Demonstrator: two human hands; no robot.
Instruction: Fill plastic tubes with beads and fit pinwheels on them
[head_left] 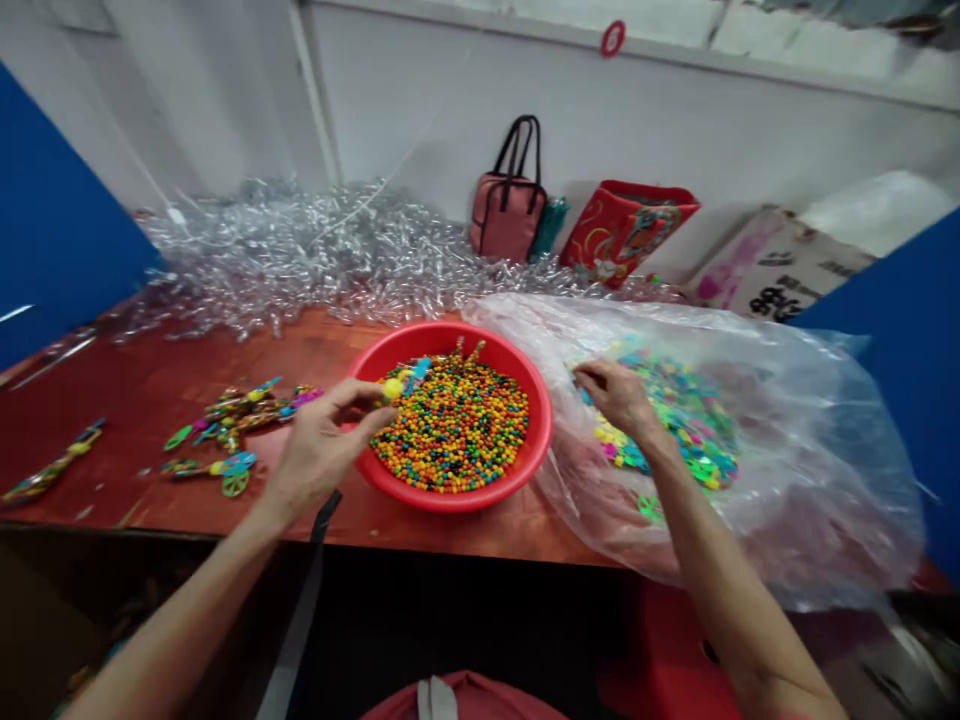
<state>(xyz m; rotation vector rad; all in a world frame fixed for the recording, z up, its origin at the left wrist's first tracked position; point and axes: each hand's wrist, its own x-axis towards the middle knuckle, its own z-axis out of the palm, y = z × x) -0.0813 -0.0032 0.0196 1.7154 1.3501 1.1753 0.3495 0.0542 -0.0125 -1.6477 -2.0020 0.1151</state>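
Note:
My left hand [321, 440] is at the left rim of a red basin [541, 440], thumb and fingers pinching a small toy piece with a round yellow part [392, 389] and a blue end. The basin is filled with small round multicoloured candies or beads [457, 425]. Over at the right, my right hand [616, 396] hovers above a clear plastic bag [810, 450] with its fingertips pressed together. Whatever is between them is too small to make out. Loose bright plastic pieces [697, 430], in green, blue, yellow and pink, lie on the bag around that hand.
Several finished-looking filled tubes with plastic ends [240, 415] lie on the red table [300, 350] to the left. Silver clear tubes [315, 250] are heaped along the back. Behind stand a pink bag [506, 215], a red gift bag [626, 230] and blue side panels [67, 220].

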